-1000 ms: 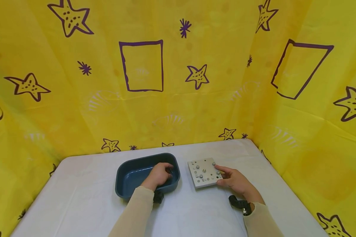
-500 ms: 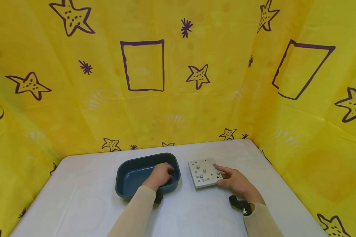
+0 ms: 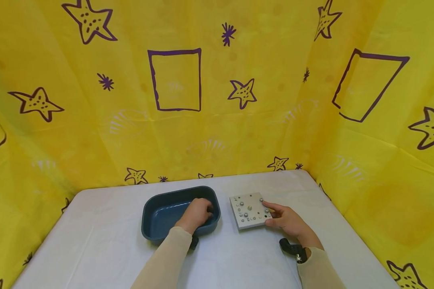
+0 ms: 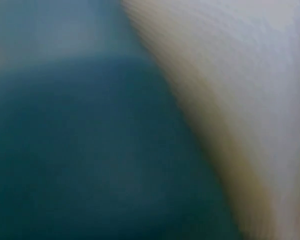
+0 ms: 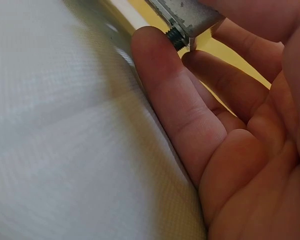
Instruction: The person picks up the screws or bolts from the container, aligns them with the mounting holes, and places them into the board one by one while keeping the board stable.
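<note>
My left hand (image 3: 195,213) reaches down into the right end of a dark blue bin (image 3: 159,196), fingers bent towards its floor. Whatever the fingertips pinch is hidden, so I cannot tell what they hold. Blurred blue bin wall (image 4: 90,140) fills much of the left wrist view. A square silver metal plate (image 3: 254,200) with several screws and holes lies to the right of the bin. My right hand (image 3: 288,220) grips its right edge, thumb and fingers spread around the near right corner. In the right wrist view, a dark threaded screw end (image 5: 176,38) sticks out from the plate beside a fingertip.
A white cloth (image 3: 235,257) covers the table under the bin and plate. Yellow curtains (image 3: 209,132) with starfish drawings stand behind and at both sides. Black wrist mounts (image 3: 293,248) sit on both wrists.
My left hand has shifted slightly right inside the bin, and its fingers have turned further down, out of sight. The right hand and plate stay in place.
</note>
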The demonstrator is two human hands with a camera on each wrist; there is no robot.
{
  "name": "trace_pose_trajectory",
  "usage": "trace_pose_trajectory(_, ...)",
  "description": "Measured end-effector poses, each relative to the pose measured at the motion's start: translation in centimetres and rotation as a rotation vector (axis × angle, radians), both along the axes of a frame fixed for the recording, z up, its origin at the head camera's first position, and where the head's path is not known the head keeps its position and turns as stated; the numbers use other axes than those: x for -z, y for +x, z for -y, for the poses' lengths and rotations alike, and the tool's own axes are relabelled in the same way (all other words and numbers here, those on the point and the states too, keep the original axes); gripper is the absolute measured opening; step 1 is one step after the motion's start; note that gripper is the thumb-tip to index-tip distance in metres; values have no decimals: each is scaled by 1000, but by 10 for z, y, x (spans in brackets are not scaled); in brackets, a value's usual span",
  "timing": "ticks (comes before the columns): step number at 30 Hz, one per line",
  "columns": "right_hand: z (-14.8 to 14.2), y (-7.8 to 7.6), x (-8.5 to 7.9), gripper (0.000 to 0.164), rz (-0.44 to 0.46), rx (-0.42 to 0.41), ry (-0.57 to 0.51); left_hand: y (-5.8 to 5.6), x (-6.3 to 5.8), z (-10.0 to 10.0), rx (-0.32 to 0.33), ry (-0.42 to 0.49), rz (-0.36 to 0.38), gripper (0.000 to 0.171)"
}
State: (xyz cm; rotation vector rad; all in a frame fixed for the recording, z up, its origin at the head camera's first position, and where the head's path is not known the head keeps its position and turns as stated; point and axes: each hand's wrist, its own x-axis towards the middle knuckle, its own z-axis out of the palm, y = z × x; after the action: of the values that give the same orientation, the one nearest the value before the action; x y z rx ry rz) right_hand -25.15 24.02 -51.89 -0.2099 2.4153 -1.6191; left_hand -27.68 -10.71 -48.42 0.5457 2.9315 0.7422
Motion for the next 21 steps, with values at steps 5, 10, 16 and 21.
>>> trace_pose_trajectory(5, -1, 1, -2, 73, -7, -6, -9, 1, 1, 0, -16, 59, 1, 20)
trace_pose_trajectory(10, -2, 0, 0, 74, 1, -5, -12, -1, 3, 5, -50, 168, -27, 24)
trace_pose_trajectory(16, -2, -1, 1, 74, 10, 0, -26, 2, -8, 12, -194, 392, 80, 27)
trace_pose_trajectory(21, -1, -1, 2, 73, 11, 5, -26, 7, -15, 14, -267, 597, 149, 25)
